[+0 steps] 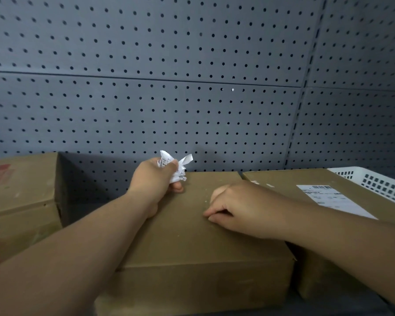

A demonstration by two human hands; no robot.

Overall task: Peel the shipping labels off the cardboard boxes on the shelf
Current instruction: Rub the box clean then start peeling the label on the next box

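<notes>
Head camera, looking forward and down at the shelf (342, 307).
It is very near. Both arms come in from the bottom corners. The left hand (154, 177), with a crumpled label (177, 166), and the right hand (235, 208) show just under the middle of the picture. The cardboard box (187, 242) under them fills the low part. The grey wall with holes (169, 65) fills the top half. The wide lens bends the edges.

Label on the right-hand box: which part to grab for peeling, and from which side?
Pick up the far left corner of the label, coming from the left. It lies flat on the box, so only a corner gives a start; that one has bare cardboard beside it, while the basket crowds the right side.
</notes>
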